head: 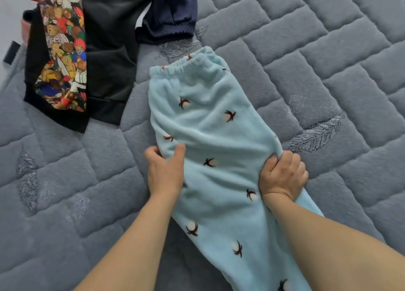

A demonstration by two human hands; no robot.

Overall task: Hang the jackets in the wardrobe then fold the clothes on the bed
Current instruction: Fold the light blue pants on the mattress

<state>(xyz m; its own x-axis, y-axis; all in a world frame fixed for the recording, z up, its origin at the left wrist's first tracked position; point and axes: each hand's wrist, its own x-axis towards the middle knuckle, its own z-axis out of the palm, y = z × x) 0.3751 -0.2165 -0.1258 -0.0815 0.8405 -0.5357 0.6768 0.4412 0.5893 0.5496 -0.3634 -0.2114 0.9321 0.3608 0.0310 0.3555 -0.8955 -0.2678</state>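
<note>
**Head view: both hands on the pale blue fleece trousers**

Head camera first, and it is the only view we have. We look down on a bed (328, 60) covered with a grey-blue quilted spread stitched in a brick pattern, with embroidered feathers here and there.

Across the middle of the bed lie the pale blue fleece trousers (208, 119), dotted with small white-and-brown motifs. Their elastic waistband points toward the far edge of the bed, and the legs run back toward the near edge, passing under our right forearm and out of frame at the bottom.

Our left hand (165, 172) grips the left edge of the trousers: the thumb lies on top of the fleece and the fingers (151, 153) curl round under the edge. Our right hand (282, 174) is bunched into a fist on the right edge, its fingers curled tight round a gathered fold of the fabric, so that creases fan out from the grip across the cloth.

Toward the far left corner of the bed lies a black garment with a teddy-bear print (65, 56), spread flat, well apart from the trousers. Just beside it, at the far edge, sits a dark navy garment (171, 16) with a gathered elastic hem, partly overlapping the black one.
</note>
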